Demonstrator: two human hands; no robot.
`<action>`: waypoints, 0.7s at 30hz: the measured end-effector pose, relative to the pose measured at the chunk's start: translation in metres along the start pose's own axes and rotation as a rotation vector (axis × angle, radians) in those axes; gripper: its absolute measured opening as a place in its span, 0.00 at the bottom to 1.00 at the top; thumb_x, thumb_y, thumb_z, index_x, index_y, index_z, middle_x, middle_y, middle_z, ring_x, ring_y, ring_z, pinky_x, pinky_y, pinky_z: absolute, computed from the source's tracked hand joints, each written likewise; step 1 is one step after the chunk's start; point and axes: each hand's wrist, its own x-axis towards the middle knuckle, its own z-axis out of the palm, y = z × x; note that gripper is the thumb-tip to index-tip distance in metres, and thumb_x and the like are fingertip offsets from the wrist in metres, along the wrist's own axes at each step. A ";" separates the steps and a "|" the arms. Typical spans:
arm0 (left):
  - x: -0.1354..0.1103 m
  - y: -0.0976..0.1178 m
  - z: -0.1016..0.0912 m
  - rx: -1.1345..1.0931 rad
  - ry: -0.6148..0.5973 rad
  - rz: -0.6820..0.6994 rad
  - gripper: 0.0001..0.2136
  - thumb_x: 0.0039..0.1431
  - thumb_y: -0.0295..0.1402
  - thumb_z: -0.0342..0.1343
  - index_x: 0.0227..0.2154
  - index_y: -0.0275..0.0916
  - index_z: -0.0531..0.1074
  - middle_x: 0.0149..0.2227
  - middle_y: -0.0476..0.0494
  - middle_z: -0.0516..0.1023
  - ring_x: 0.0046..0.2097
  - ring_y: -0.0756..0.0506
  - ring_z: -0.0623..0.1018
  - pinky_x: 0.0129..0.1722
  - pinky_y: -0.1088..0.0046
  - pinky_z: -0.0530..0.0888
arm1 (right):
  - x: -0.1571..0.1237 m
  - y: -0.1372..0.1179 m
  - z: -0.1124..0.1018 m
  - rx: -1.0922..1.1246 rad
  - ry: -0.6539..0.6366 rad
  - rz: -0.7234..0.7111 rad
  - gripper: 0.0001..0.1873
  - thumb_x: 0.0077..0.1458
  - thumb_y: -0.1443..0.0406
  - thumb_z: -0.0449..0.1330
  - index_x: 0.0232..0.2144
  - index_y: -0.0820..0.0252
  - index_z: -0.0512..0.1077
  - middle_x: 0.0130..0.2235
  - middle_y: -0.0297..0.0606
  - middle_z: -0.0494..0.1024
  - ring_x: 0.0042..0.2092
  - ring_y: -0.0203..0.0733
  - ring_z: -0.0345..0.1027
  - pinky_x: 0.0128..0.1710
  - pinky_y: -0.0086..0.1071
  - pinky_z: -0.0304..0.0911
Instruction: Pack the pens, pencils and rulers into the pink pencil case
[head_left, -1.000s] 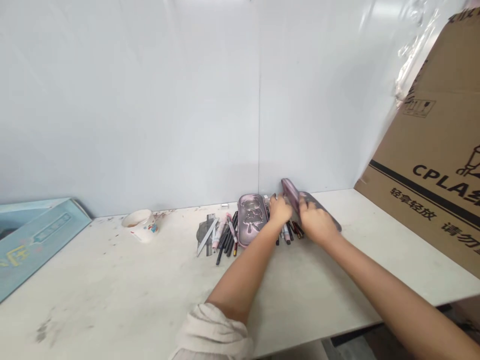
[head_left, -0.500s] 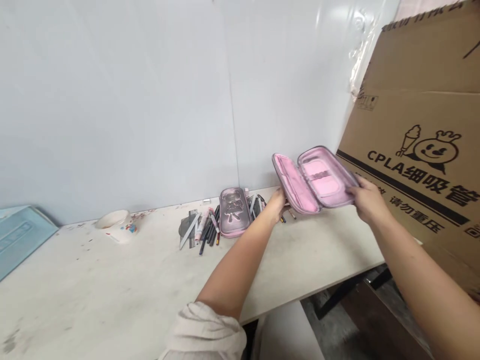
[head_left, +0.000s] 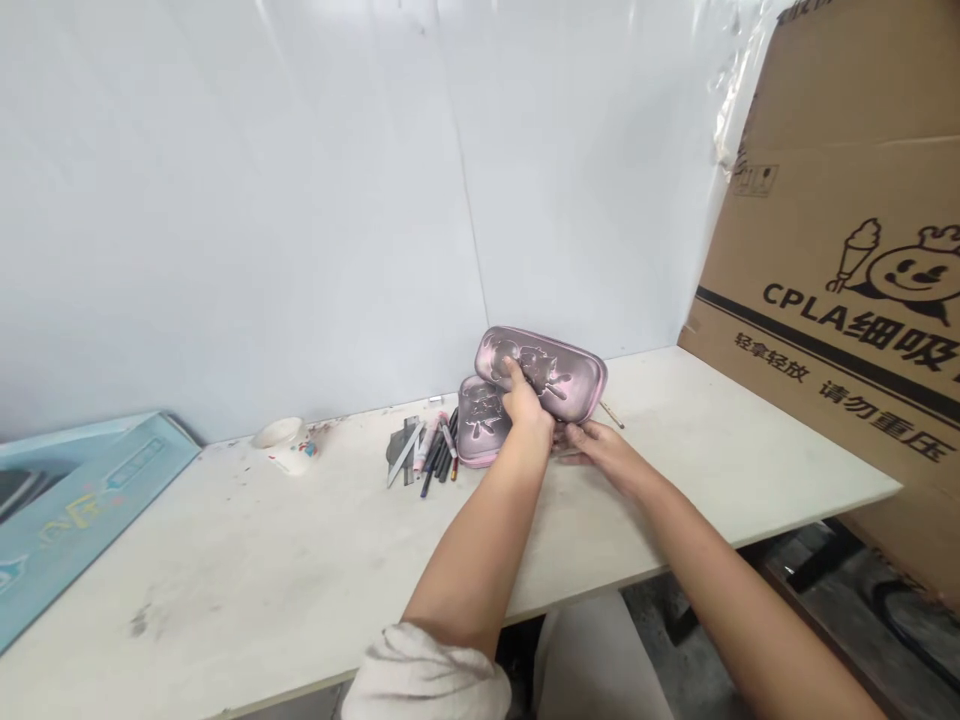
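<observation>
My left hand [head_left: 523,400] grips the top of a closed pink-and-grey moulded pencil case [head_left: 559,365] at 12 o'clock, and my right hand [head_left: 596,447] cups its lower edge. A similar pink pencil case [head_left: 478,425] lies just beside it on the scuffed white table [head_left: 225,570], with a brown cardboard carton [head_left: 825,300] at 2 o'clock.

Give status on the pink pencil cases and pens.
Done: the held pink pencil case looks shut. In hand: the left hand presses on its top, the right hand is under its lower edge, above a second pencil case. Left: pens lie loose on the table.
</observation>
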 end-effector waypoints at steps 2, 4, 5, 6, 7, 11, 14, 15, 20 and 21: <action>-0.001 -0.003 0.000 0.050 0.122 -0.037 0.36 0.42 0.64 0.47 0.43 0.36 0.66 0.48 0.36 0.73 0.48 0.40 0.74 0.47 0.63 0.71 | 0.001 0.004 0.003 -0.119 0.078 -0.028 0.25 0.46 0.46 0.57 0.30 0.63 0.69 0.29 0.40 0.74 0.30 0.38 0.69 0.35 0.34 0.66; -0.001 -0.005 0.002 0.097 0.145 -0.010 0.35 0.44 0.64 0.45 0.43 0.36 0.66 0.48 0.36 0.73 0.48 0.40 0.74 0.47 0.64 0.70 | -0.001 0.005 0.002 -0.307 0.167 -0.084 0.23 0.50 0.47 0.52 0.25 0.62 0.67 0.25 0.37 0.72 0.26 0.36 0.66 0.32 0.32 0.64; 0.000 -0.007 0.002 0.110 0.128 0.028 0.34 0.46 0.63 0.44 0.43 0.36 0.66 0.48 0.36 0.73 0.49 0.41 0.74 0.48 0.65 0.70 | -0.004 0.004 0.001 -0.416 0.199 -0.115 0.22 0.52 0.48 0.51 0.23 0.61 0.67 0.24 0.35 0.71 0.26 0.35 0.66 0.31 0.31 0.63; 0.001 -0.007 0.003 0.123 0.106 0.080 0.33 0.48 0.62 0.43 0.43 0.37 0.66 0.49 0.36 0.72 0.50 0.41 0.73 0.48 0.66 0.69 | -0.008 0.003 -0.001 -0.511 0.220 -0.135 0.21 0.53 0.50 0.50 0.22 0.60 0.66 0.23 0.34 0.70 0.25 0.35 0.65 0.31 0.30 0.62; 0.002 -0.008 0.003 0.135 0.083 0.139 0.31 0.51 0.60 0.43 0.43 0.37 0.65 0.50 0.36 0.72 0.51 0.42 0.73 0.49 0.67 0.69 | -0.012 0.002 -0.002 -0.569 0.231 -0.134 0.20 0.54 0.51 0.50 0.21 0.59 0.66 0.21 0.33 0.69 0.25 0.35 0.64 0.30 0.30 0.61; 0.007 -0.004 0.002 0.203 -0.017 0.302 0.26 0.56 0.56 0.39 0.43 0.39 0.65 0.49 0.37 0.72 0.52 0.43 0.72 0.50 0.68 0.67 | -0.030 -0.004 -0.006 -0.286 0.213 0.014 0.22 0.53 0.49 0.49 0.19 0.59 0.62 0.15 0.28 0.60 0.18 0.31 0.55 0.20 0.27 0.53; 0.007 0.003 -0.004 0.340 -0.064 0.445 0.24 0.59 0.53 0.36 0.40 0.39 0.65 0.45 0.37 0.73 0.48 0.43 0.73 0.49 0.67 0.67 | -0.041 -0.011 -0.016 0.110 0.231 0.066 0.21 0.49 0.48 0.55 0.20 0.58 0.59 0.15 0.23 0.52 0.16 0.27 0.44 0.15 0.24 0.41; 0.006 0.006 -0.006 0.400 -0.084 0.522 0.22 0.60 0.52 0.37 0.39 0.39 0.65 0.43 0.37 0.74 0.47 0.43 0.74 0.48 0.67 0.67 | -0.043 -0.015 -0.021 0.196 0.238 0.074 0.20 0.48 0.49 0.56 0.20 0.58 0.58 0.15 0.22 0.50 0.16 0.26 0.41 0.15 0.24 0.38; -0.007 0.030 -0.005 0.546 -0.253 0.831 0.18 0.61 0.48 0.37 0.41 0.39 0.62 0.39 0.40 0.74 0.45 0.43 0.74 0.48 0.67 0.67 | -0.045 -0.039 -0.044 0.243 0.227 0.137 0.20 0.47 0.52 0.59 0.21 0.59 0.57 0.16 0.22 0.50 0.17 0.25 0.38 0.16 0.23 0.34; -0.010 0.037 -0.002 0.544 -0.284 0.867 0.18 0.62 0.48 0.38 0.42 0.40 0.61 0.39 0.40 0.74 0.45 0.43 0.74 0.47 0.67 0.67 | -0.045 -0.046 -0.045 0.226 0.224 0.131 0.19 0.47 0.53 0.60 0.21 0.59 0.57 0.16 0.22 0.50 0.17 0.25 0.39 0.16 0.23 0.34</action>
